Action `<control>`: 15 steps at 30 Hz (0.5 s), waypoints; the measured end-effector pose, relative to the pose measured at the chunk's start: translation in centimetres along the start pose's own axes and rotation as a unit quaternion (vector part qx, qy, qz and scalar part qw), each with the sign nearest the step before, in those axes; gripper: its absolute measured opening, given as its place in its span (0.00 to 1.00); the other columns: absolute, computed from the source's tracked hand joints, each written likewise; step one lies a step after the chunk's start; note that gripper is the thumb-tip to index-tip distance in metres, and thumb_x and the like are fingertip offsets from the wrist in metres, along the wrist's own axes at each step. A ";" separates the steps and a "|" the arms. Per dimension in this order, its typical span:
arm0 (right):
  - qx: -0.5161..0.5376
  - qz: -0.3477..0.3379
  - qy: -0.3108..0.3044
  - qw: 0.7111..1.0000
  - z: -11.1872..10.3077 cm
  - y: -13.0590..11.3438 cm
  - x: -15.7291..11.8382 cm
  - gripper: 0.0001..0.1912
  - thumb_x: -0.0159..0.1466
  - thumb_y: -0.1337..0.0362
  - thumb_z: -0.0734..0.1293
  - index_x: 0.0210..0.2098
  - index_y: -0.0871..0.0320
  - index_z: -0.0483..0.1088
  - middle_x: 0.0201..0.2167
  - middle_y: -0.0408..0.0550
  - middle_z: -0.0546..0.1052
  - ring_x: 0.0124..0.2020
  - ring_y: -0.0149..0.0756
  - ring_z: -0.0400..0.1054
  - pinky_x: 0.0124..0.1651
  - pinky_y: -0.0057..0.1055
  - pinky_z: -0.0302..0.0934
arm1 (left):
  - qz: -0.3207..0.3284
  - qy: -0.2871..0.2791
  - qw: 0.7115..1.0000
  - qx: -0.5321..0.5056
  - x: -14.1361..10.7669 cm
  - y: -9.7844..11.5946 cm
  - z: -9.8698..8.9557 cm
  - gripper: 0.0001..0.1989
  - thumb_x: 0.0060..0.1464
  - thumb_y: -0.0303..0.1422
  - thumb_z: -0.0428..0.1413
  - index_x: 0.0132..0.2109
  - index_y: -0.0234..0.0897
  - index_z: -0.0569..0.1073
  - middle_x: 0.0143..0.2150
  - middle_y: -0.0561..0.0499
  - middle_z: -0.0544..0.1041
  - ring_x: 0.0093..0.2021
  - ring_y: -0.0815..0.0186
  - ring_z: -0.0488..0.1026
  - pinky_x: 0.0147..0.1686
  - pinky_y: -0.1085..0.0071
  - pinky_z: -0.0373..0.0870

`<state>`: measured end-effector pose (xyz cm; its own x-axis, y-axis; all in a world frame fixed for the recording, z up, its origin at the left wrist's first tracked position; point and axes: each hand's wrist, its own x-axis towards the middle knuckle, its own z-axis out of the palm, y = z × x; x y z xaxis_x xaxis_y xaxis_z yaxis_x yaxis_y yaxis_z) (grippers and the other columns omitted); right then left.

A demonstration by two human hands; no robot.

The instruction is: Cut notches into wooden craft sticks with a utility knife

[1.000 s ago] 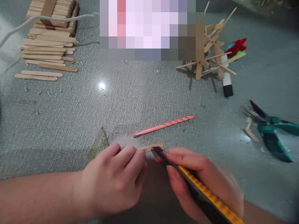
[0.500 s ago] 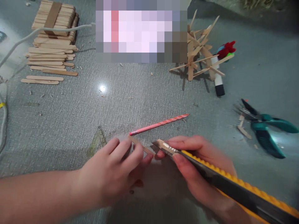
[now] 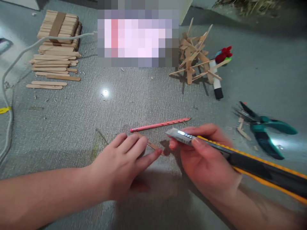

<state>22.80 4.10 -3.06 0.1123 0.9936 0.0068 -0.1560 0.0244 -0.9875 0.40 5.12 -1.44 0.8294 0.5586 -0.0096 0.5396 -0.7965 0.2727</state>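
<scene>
Drawn back rightward from the craft stick (image 3: 152,145) since 1 second ago: yellow-and-black utility knife (image 3: 261,167), blade now clear of the wood. Beneath everything, grey textured work surface (image 3: 79,124). Toward far right, openwork structure of crossed craft sticks (image 3: 189,60), partly overlapping a white tube (image 3: 217,83) with a black end. At far left, banded bundle of craft sticks (image 3: 45,30), with loose sticks (image 3: 52,65) in front. Gripped in right hand (image 3: 208,159), thumb and fingers closed around the knife's front end. Farther right, teal-handled pliers (image 3: 267,140), handles spread. Beyond the left hand (image 3: 120,163), pink pencil (image 3: 160,124), lying flat. Pinned to the surface under that hand's curled fingers, craft stick, right portion showing. Beside the pliers' tip, small wood scraps (image 3: 244,133).
</scene>
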 end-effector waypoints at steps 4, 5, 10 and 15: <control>0.057 0.027 -0.003 0.998 0.4 0.1 0.5 0.05 0.66 0.67 0.67 0.38 0.55 0.76 0.29 0.43 0.81 0.29 0.32 0.78 0.31 0.27 0.74 | 0.029 0.028 0.999 -0.009 0.0 -0.3 0.0 0.34 0.56 0.54 0.59 0.63 0.39 0.68 0.58 0.37 0.69 0.59 0.46 0.66 0.59 0.49 0.63; 0.060 0.027 -0.006 0.998 0.4 0.1 0.5 0.05 0.65 0.67 0.68 0.38 0.55 0.76 0.29 0.43 0.81 0.29 0.32 0.77 0.31 0.27 0.74 | 0.034 0.038 0.999 -0.012 0.0 -0.4 0.0 0.33 0.57 0.53 0.59 0.61 0.38 0.68 0.59 0.36 0.69 0.59 0.45 0.66 0.59 0.48 0.63; 0.063 0.025 -0.016 0.998 0.4 0.2 0.4 0.04 0.66 0.67 0.68 0.39 0.54 0.76 0.31 0.43 0.82 0.29 0.32 0.78 0.32 0.27 0.74 | 0.012 0.014 1.000 -0.005 0.1 -0.1 -0.2 0.40 0.54 0.53 0.62 0.67 0.40 0.62 0.62 0.35 0.66 0.58 0.46 0.68 0.55 0.50 0.67; 0.056 0.037 -0.007 0.998 0.5 0.3 0.6 0.03 0.64 0.64 0.69 0.37 0.53 0.76 0.31 0.42 0.81 0.27 0.32 0.77 0.29 0.28 0.73 | -0.006 0.013 1.000 -0.012 0.5 -0.1 0.1 0.43 0.54 0.54 0.62 0.69 0.38 0.61 0.63 0.32 0.64 0.60 0.42 0.66 0.57 0.46 0.67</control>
<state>22.29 4.74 -3.25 0.0825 0.9946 -0.0632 -0.2720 -0.0385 -0.9615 0.76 5.40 -1.53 0.8188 0.5739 0.0117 0.5455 -0.7843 0.2953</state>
